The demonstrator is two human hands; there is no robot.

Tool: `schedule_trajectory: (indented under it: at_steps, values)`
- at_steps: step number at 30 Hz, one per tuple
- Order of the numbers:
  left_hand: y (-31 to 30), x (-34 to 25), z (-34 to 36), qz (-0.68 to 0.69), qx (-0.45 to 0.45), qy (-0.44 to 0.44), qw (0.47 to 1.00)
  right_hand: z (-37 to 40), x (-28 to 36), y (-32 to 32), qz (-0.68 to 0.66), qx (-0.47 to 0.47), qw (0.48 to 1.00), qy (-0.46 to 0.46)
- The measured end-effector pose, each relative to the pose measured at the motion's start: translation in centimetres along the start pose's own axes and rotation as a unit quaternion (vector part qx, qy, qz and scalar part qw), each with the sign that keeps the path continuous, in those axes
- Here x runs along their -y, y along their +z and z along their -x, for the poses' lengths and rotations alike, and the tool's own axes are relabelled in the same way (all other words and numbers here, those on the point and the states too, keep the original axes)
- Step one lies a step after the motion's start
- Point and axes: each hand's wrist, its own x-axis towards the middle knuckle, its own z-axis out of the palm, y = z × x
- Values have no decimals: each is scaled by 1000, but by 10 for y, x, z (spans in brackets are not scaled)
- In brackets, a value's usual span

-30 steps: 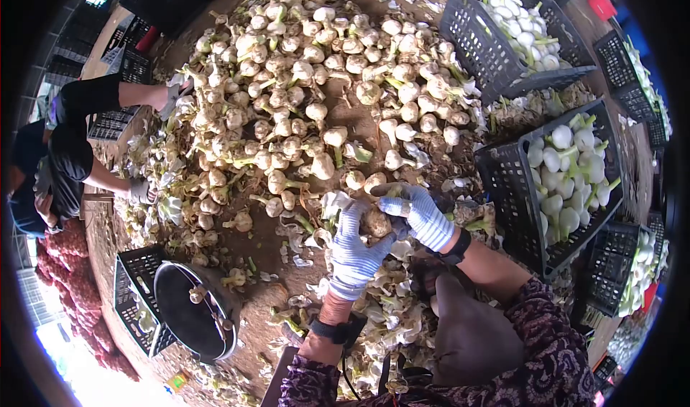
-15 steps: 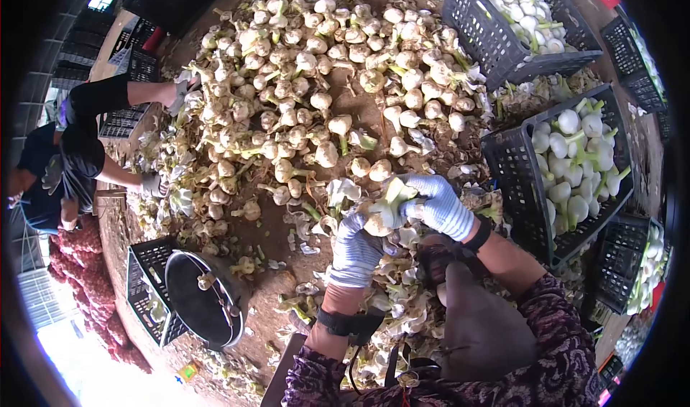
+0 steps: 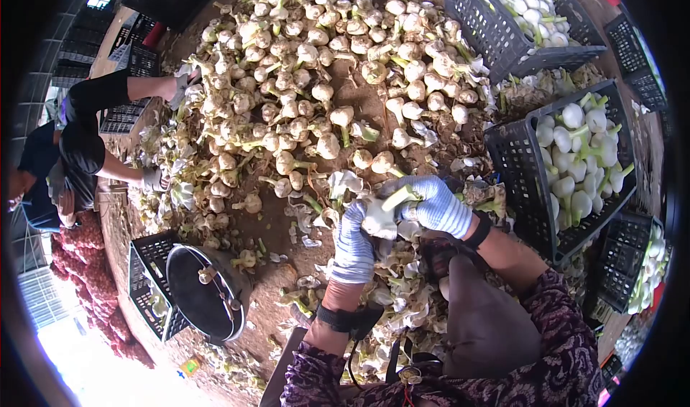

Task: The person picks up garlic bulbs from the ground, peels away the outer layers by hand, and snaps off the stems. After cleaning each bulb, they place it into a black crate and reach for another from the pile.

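Note:
Between my two gloved hands is a garlic bulb with a short green stem pointing up to the right. My left hand has its fingers wrapped against the bulb's left side. My right hand grips the bulb at its right side by the stem. White peeled skin lies just beyond my left hand. Ahead, a large heap of soil-marked garlic bulbs spreads over the ground. Loose husks lie beneath my hands.
On the right stand a black crate of cleaned bulbs and another crate behind it. A black bucket stands beside a crate at the lower left. Another person is at the far left, and red net sacks lie nearby.
The bulb has turned in my hands and now looks whiter, with its stem pointing right. Both hands have stayed in nearly the same place.

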Motion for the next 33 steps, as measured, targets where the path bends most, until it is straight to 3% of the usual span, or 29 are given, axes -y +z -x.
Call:
schedule_trajectory:
  at_steps: [2,4,5,7,8,9,11,13,15,16,18,21,23,25,26,28,30,32,33]
  values:
    - [-3,-3,0,-19,23,-17,999,-2,-3,3,15,-9,1000,-14]
    - [3,-6,-8,72,5,-20,997,-9,-1,6,87,-44,995,-22]
    - [5,-7,-12,117,-1,-20,993,-10,6,3,-74,-40,995,46]
    - [9,-12,-3,138,0,-36,990,-10,-29,-19,-141,-52,985,87]
    - [6,-11,-3,138,-1,-35,990,-5,-6,-26,-178,-119,963,164]
    - [3,-8,-6,79,36,9,996,-1,-3,-29,-172,-148,956,183]
    - [-12,2,-12,-29,102,70,992,4,-9,-27,-67,-81,983,149]
    - [2,3,-6,-151,78,139,976,1,-12,-7,-29,-77,996,26]
    - [3,6,-6,-123,99,129,979,2,3,-3,-220,-81,954,187]
    - [-4,8,-11,-14,92,109,990,3,3,-2,-220,-79,954,187]
    - [-15,6,-17,168,66,32,983,5,-3,0,-247,-47,963,101]
    - [-24,2,-21,37,51,141,988,10,-18,-5,-302,-29,944,127]
    - [-8,-14,-11,-68,1,216,974,6,-15,-10,-181,-134,955,195]
    - [6,-17,4,-189,68,166,965,7,-21,-11,-273,-165,935,155]
    - [10,-12,7,-244,146,161,945,3,-19,-12,-241,-170,938,180]
    - [4,7,12,-407,182,184,876,-1,-19,-11,-195,-207,939,194]
    - [-14,20,12,-462,194,169,849,0,-29,-13,-253,-231,918,202]
    - [-47,33,3,-636,246,159,714,-1,-36,-18,-373,-247,869,209]
    - [-63,38,3,-635,245,156,716,1,-43,-23,-462,-248,825,212]
